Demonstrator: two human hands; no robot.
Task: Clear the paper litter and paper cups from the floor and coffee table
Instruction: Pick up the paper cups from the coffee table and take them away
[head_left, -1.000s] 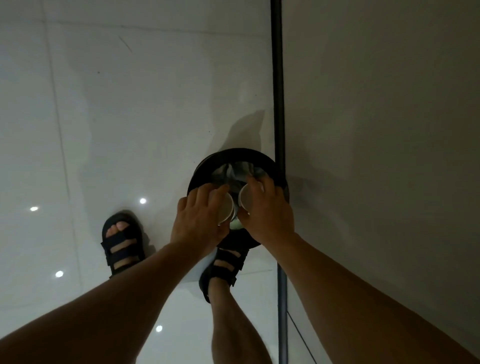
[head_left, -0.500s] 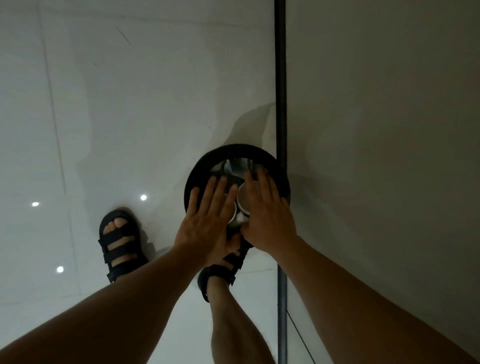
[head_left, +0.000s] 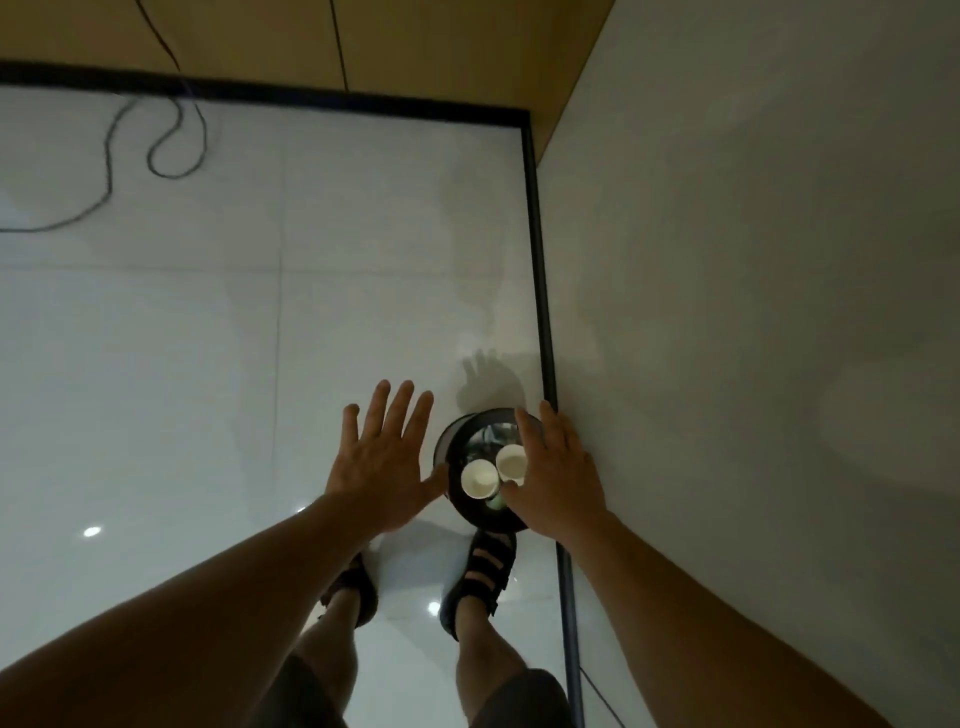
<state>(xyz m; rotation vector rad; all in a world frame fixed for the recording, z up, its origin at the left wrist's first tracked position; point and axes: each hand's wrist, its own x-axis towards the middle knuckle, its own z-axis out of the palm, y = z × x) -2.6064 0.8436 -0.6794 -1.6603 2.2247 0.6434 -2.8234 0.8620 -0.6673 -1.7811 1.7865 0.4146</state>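
Head view, looking straight down: the glossy white tiled floor (head_left: 208, 364) meets the plain grey wall (head_left: 753, 312) along a dark skirting strip, and the round black waste bin (head_left: 445, 447) stands on the floor just beside that strip.

**Hazards**
- Floor: a thin black cable (head_left: 171, 145) lies looped well apart from the bin. It is judged a trip risk if the person walks that way for more litter.
- Bin: the right black strapped sandal (head_left: 483, 566) stands just beside the bin's near side. A careless step is likely to knock the bin over and spill its load.
- Hands: the left hand (head_left: 382, 467) is spread flat with its fingers splayed, to the left of the bin, and grips nothing. The right hand (head_left: 558, 478) is flat with straight fingers over the bin's right rim and also grips nothing. Whether it touches the rim cannot be told. A sweep of either hand could catch the rim.
- Cups: they sit high in the bin, so a jolt could tip them out.

**Containers**
- Bin: it holds two white paper cups (head_left: 479, 480) side by side, mouths up. Shiny crumpled material lies behind them, and its kind cannot be told.
- Cups: the interiors look pale and empty. Any residue cannot be told.
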